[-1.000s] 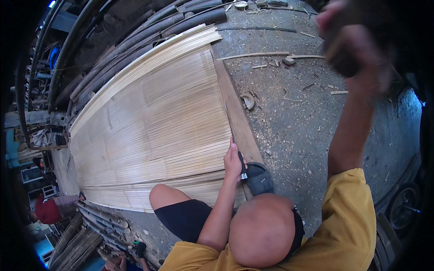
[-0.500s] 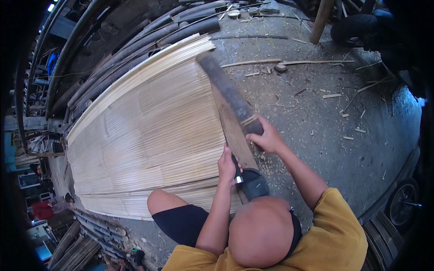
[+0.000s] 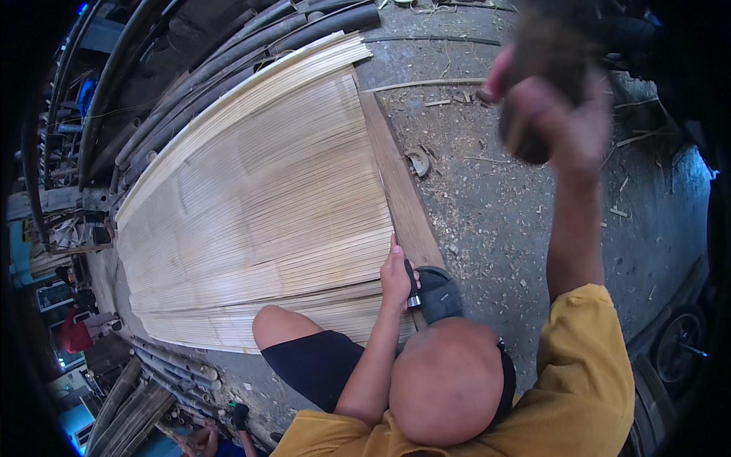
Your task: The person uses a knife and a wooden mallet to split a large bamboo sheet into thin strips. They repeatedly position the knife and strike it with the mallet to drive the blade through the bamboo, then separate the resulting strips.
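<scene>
Two hands grip: your left hand [image 3: 396, 280], nearer the mat [image 3: 266, 198], holds a handle [image 3: 412, 279] along its right edge, your right hand [image 3: 572, 129] a club [image 3: 550, 65].

The wearer I watch remotely has a mustard-yellow, soft-cloth shirt [image 3: 567, 400] with loose short sleeves [image 3: 585, 324], plus plain dark cloth shorts [image 3: 314, 373] that leave both knees [image 3: 448, 381] bare.

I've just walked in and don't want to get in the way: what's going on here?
A person's left hand holds a black-handled tool at the edge of a pale slatted mat, along a wooden plank. The right hand is raised, gripping a dark, blurred block, clear of the tool. Wood chips litter the concrete floor.
</scene>
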A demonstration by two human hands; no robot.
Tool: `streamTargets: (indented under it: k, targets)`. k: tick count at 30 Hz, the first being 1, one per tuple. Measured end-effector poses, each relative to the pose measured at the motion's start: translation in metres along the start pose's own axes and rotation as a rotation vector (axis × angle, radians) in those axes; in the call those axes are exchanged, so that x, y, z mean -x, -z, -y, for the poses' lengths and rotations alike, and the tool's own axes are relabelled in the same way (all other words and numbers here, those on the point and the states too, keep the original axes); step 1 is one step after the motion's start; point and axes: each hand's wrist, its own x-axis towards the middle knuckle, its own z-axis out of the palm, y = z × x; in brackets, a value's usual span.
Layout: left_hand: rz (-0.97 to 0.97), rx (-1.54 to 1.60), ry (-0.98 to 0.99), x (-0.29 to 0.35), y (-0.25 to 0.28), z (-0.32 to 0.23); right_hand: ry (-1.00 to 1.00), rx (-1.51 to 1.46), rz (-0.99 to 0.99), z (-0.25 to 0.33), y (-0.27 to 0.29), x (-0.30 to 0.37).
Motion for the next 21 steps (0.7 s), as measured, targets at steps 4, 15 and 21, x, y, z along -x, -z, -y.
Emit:
streamTargets:
  k: [4, 15, 21]
  targets:
    - [0.008, -0.013, -0.01, -0.003, -0.012, 0.002, 0.211, -0.145, -0.166, -0.023, 0.023, 0.008]
    - [0.039, -0.001, 0.049, -0.004, -0.012, -0.005, -0.389, 0.629, 0.325, -0.117, -0.028, 0.076]
    - [-0.007, -0.004, -0.023, -0.002, -0.005, 0.002, 0.273, 0.123, -0.028, 0.001, 0.002, -0.009]
